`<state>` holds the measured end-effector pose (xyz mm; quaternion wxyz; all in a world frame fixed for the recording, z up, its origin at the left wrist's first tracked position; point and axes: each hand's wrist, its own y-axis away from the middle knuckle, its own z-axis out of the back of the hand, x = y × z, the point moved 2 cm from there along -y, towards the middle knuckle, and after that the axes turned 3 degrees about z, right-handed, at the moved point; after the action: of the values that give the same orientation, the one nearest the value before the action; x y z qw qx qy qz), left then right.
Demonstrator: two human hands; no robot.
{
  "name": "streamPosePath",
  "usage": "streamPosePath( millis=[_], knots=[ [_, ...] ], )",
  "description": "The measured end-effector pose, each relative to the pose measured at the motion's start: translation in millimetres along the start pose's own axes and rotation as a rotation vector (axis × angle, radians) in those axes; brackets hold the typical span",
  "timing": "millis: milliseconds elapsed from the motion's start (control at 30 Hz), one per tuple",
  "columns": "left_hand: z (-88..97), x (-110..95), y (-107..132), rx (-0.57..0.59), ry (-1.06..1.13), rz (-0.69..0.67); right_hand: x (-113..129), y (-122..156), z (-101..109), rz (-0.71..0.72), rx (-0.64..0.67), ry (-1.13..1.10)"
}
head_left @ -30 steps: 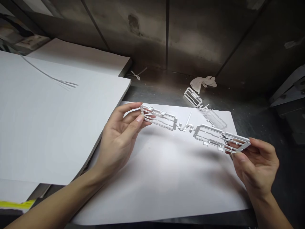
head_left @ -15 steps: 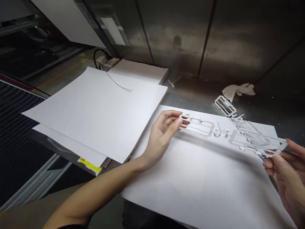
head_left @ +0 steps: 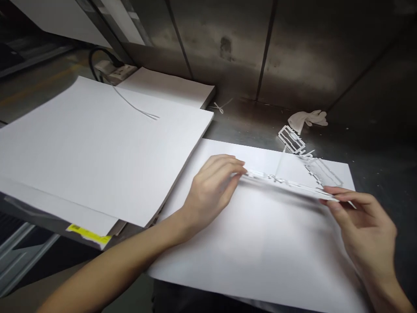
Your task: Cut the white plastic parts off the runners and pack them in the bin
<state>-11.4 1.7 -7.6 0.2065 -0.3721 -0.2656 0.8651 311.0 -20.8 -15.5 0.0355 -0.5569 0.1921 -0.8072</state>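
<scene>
L hand (head_left: pixel 213 184) has thumb + fingertips pinched on one end of the held frame (head_left: pixel 299 187); R hand (head_left: pixel 365 217) is clamped on the other end, thumb vs fingers. Frame's up in the air, nearly edge-on, over the far half of the white sheet (head_left: pixel 247 243), R end near the sheet's R edge. Looks like thin moulded plastic: prob. v. light, fairly stiff lengthwise, bit of flex at the narrow middle, smooth but not too slippery. Thin bars + the upright spike (head_left: pixel 281 160) could snap, so best hold = outer end rims, both ends, light pinch. Count: 2 frames total, 1 held, 1 lying (second frame (head_left: pixel 293 135)) across the sheet's far R corner, partly on the desk (head_left: pixel 250 117). Also 1 glove (head_left: pixel 308 118) nr desk's far edge, 1 white tie (head_left: pixel 220 107) L of it along same edge, 1 power strip (head_left: pixel 122 74) at far L, 1 yellow label (head_left: pixel 89 234) at desk's near L edge. Paper layers at L: can't count exactly.
</scene>
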Motion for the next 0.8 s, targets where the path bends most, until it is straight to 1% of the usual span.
streamPosePath(
  millis=[67, 100, 167, 200, 267, 300, 333, 367, 400, 433, 467, 500, 533, 567, 600, 667, 733, 800],
  knots=[
    [0.7, 0, -1, -0.006, -0.115, 0.013, 3, 4, -10, 0.01, 0.054, 0.01],
    [1.1, -1, -1, -0.025, -0.159, 0.015, 4, 7, -15, -0.01, 0.07, 0.003],
    [1.2, -6, 0, -0.071, -0.206, -0.022, 5, 12, -25, -0.101, 0.118, -0.072],
    [0.5, -9, 1, -0.077, -0.202, -0.059, 6, 14, -30, -0.162, 0.172, -0.125],
    [-2.6, -14, 3, -0.042, -0.183, -0.152, 9, 18, -37, -0.245, 0.364, -0.171],
    [-4.6, -16, 5, -0.008, -0.182, -0.194, 10, 19, -38, -0.234, 0.46, -0.141],
    [-6.8, -17, 6, 0.035, -0.186, -0.228, 12, 18, -37, -0.182, 0.512, -0.067],
    [-9.1, -17, 7, 0.092, -0.187, -0.256, 13, 16, -32, -0.098, 0.493, 0.041],
    [-11.2, -17, 9, 0.156, -0.183, -0.285, 13, 12, -26, 0.0, 0.404, 0.168],
    [-13.0, -16, 10, 0.225, -0.172, -0.313, 13, 7, -17, 0.09, 0.265, 0.304],
    [-14.3, -16, 11, 0.295, -0.154, -0.341, 12, 1, -8, 0.149, 0.118, 0.438],
    [-15.1, -16, 11, 0.356, -0.138, -0.366, 9, -5, 1, 0.168, -0.001, 0.564],
    [-15.3, -16, 12, 0.399, -0.131, -0.383, 4, -10, 9, 0.15, -0.075, 0.672],
    [-15.1, -16, 12, 0.425, -0.135, -0.389, -2, -16, 16, 0.11, -0.099, 0.76],
    [-14.9, -16, 13, 0.441, -0.149, -0.377, -8, -21, 21, 0.064, -0.086, 0.828],
    [-15.0, -14, 13, 0.449, -0.184, -0.33, -19, -28, 28, -0.025, -0.017, 0.872],
    [-16.5, -10, 15, 0.438, -0.211, -0.294, -25, -29, 30, -0.117, 0.012, 0.809],
    [-18.8, -6, 15, 0.422, -0.237, -0.284, -24, -27, 29, -0.179, -0.034, 0.694]
  ],
)
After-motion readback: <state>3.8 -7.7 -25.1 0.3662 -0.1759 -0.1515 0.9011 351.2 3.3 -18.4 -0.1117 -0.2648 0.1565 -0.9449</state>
